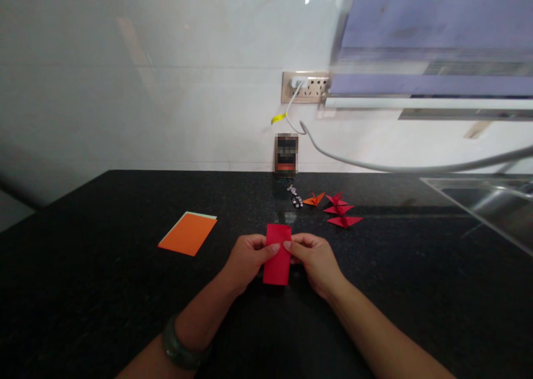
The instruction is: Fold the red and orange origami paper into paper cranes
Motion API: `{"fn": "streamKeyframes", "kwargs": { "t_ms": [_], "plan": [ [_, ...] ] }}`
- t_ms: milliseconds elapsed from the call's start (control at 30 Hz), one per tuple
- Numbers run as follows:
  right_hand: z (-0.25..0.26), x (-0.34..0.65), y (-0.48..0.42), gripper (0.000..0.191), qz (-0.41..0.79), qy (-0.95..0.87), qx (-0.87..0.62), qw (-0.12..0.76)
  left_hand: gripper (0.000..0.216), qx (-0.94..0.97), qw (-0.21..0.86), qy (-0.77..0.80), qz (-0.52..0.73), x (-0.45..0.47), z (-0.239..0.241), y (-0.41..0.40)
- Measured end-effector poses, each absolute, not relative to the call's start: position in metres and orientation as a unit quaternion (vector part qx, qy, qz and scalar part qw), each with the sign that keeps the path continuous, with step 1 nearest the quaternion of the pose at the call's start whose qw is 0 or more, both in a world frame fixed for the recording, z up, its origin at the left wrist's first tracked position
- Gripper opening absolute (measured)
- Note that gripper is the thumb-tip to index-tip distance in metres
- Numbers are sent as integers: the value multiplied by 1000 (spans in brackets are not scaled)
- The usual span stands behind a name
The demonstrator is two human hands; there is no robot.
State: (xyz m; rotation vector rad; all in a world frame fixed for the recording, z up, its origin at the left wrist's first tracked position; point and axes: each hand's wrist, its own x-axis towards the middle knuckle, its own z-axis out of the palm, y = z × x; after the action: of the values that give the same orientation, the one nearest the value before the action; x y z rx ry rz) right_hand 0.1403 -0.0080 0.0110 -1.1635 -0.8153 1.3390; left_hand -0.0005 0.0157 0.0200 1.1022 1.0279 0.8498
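Left on the desk (104, 295), orange paper (187, 234) overlaps a pale sheet (204, 215). Over the desk's middle, the left hand (251, 259) grips the folded red paper (276, 270) by its left side; the right hand (314, 258) pinches its right side, thumbs on its face. Beyond, at the desk's back edge, stands a blurred dark object (286, 154), beads (295, 195) before it. Rightward lie an orange crane (314, 200), red cranes (344, 221), then the sink (478, 218).
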Motion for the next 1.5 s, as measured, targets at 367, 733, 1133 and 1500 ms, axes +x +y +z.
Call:
{"fn": "streamKeyframes", "kwargs": {
  "t_ms": [367,733,1133,1500],
  "plan": [
    [16,142,-5,18,571,-261,-485,608,17,498,653,450,351,4,24,10],
    [9,136,-9,25,585,-327,-498,550,18,445,655,446,416,3,18,14],
    [8,129,-14,19,593,-355,-521,500,19,414,607,461,497,4,19,15],
    [10,131,-12,10,560,-418,-562,443,19,315,646,443,536,1,17,23]
  ]
}}
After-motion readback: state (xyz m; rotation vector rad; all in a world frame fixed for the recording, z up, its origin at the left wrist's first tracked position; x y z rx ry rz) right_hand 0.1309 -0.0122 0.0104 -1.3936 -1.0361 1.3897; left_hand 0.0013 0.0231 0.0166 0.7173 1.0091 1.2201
